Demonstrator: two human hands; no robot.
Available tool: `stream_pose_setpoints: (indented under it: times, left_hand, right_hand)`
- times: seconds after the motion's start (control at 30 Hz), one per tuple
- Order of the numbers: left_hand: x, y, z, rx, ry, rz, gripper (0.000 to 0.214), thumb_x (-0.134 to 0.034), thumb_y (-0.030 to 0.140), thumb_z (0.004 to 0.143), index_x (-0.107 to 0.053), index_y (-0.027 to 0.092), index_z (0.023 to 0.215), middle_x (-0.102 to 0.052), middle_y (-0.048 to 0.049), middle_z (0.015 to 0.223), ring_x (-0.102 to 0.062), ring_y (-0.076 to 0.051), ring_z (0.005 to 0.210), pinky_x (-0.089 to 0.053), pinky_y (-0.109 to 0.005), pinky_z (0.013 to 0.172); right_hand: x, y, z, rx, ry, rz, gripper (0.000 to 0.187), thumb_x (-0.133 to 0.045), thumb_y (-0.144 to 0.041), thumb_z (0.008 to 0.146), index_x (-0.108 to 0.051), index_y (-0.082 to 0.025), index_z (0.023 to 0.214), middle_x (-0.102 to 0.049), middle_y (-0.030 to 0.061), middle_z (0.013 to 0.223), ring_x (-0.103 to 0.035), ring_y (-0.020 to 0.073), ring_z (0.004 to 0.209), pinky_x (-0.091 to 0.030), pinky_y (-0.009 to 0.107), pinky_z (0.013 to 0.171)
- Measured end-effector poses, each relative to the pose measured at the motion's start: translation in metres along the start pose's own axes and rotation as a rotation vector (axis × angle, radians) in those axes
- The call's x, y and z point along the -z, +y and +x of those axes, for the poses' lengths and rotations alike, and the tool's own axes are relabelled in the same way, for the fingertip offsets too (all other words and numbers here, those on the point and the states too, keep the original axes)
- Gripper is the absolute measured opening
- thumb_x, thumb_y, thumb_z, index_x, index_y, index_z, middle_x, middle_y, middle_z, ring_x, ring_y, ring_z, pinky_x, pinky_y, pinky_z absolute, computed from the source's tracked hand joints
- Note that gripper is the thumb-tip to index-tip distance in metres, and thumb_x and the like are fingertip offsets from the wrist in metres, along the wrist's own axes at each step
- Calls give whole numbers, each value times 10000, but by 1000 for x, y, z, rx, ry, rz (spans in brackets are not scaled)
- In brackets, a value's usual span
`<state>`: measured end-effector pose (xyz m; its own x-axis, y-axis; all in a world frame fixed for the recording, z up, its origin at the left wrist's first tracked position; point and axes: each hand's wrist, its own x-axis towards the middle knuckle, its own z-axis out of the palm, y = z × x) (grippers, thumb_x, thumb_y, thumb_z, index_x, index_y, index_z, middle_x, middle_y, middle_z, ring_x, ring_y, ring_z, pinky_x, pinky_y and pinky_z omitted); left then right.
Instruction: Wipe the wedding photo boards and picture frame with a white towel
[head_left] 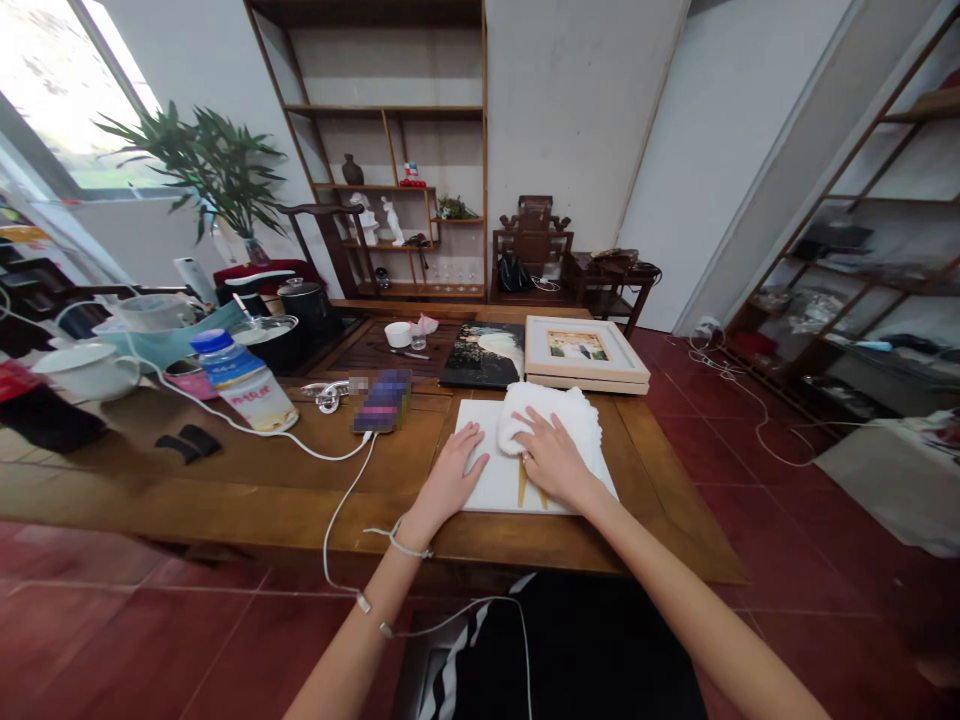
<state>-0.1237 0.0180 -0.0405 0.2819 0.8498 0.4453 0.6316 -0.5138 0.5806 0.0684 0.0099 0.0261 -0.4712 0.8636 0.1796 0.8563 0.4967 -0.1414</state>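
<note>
1. Nearest us, the left hand (457,468) lies palm down on a white panel (501,482), fingers together, thumb apart, gripping nothing.
2. Beside it, we see the right hand (553,455) resting on a bunched white cloth (566,408), fingers spread over it.
3. The cloth sits on the panel's right part, above two gold stripes (522,485); the panel lies near the front edge of a brown wooden counter (660,500).
4. To the left, we find a phone (382,402), its screen blurred, plugged into a white cable, and farther left a blue-capped bottle (244,385).
5. Just beyond the panel are a dark picture (472,355) and a pale framed photograph (579,346).
6. Farthest, we notice a wooden shelf unit (382,108) against the wall.
</note>
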Motion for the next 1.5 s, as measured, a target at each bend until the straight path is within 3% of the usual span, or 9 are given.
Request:
stream_pose_setpoints:
  times: [0.13, 0.33, 0.43, 0.7, 0.87, 1.13, 1.27, 1.4, 1.5]
  left_hand:
    - [0, 1, 0, -6, 16, -9, 347, -469, 263, 857, -514, 175, 1190, -486, -127, 1319, -371, -229, 1285, -266, -475, 1072]
    - [2, 1, 1, -11, 4, -30, 368, -455, 219, 849, -508, 138, 1204, -460, -146, 1336, -365, -232, 1288, -269, -453, 1080]
    - [2, 0, 0, -11, 0, -40, 379, -454, 207, 843, -502, 146, 1214, -458, -141, 1338, -367, -226, 1286, -265, -447, 1084]
    - [1, 0, 0, -14, 13, -22, 360, -453, 243, 854, -503, 182, 1206, -475, -126, 1327, -378, -234, 1280, -269, -481, 1070]
    - [1, 0, 0, -5, 7, -2, 357, -456, 266, 859, -507, 176, 1201, -474, -126, 1330, -376, -229, 1282, -268, -467, 1075]
    - [2, 2, 1, 7, 19, -27, 345, -464, 260, 855, -525, 167, 1182, -480, -126, 1324, -386, -228, 1276, -272, -459, 1079]
    - [3, 4, 1, 18, 16, -33, 347, -461, 255, 856, -531, 136, 1174, -486, -149, 1312, -393, -232, 1270, -290, -451, 1073]
    - [3, 4, 1, 1, 34, -39, 335, -464, 253, 855, -537, 158, 1168, -502, -132, 1300, -404, -230, 1263, -291, -458, 1072]
    - [2, 4, 1, -9, 35, -34, 334, -465, 249, 854, -536, 162, 1169, -507, -126, 1296, -405, -230, 1262, -298, -459, 1069]
  right_hand:
    - [-4, -17, -14, 12, 20, -33, 388, -456, -76, 698, -616, -173, 1038, -368, 86, 1407, -169, 272, 1342, -102, 533, 1068]
    - [6, -51, -62, 86, -84, 42, 345, -463, -95, 702, -638, -187, 984, -348, 56, 1422, -145, 277, 1350, -83, 525, 1083]
    - [12, -55, -61, 78, -128, 61, 342, -455, -106, 711, -635, -189, 990, -377, 59, 1405, -182, 275, 1341, -114, 522, 1078]
    - [1, -16, 5, 15, -48, 28, 394, -425, -107, 739, -589, -180, 1090, -414, 76, 1378, -223, 240, 1327, -149, 497, 1060]
    - [-2, 7, 22, -22, -19, 37, 415, -387, -90, 757, -565, -195, 1116, -408, 50, 1384, -233, 222, 1324, -175, 474, 1054]
    - [6, 45, 4, -101, -33, 25, 446, -358, -67, 762, -538, -184, 1153, -378, 72, 1402, -241, 217, 1326, -192, 470, 1056]
    - [3, 59, -14, -140, 36, -22, 385, -367, -59, 745, -585, -170, 1041, -381, 68, 1401, -231, 228, 1329, -170, 486, 1063]
    - [3, 57, -40, -149, 52, -13, 374, -358, -25, 701, -603, -178, 938, -387, 45, 1398, -200, 211, 1341, -138, 508, 1071]
    - [9, 41, -62, -116, 19, 24, 369, -360, -16, 669, -606, -181, 890, -390, 39, 1396, -186, 210, 1346, -129, 518, 1076]
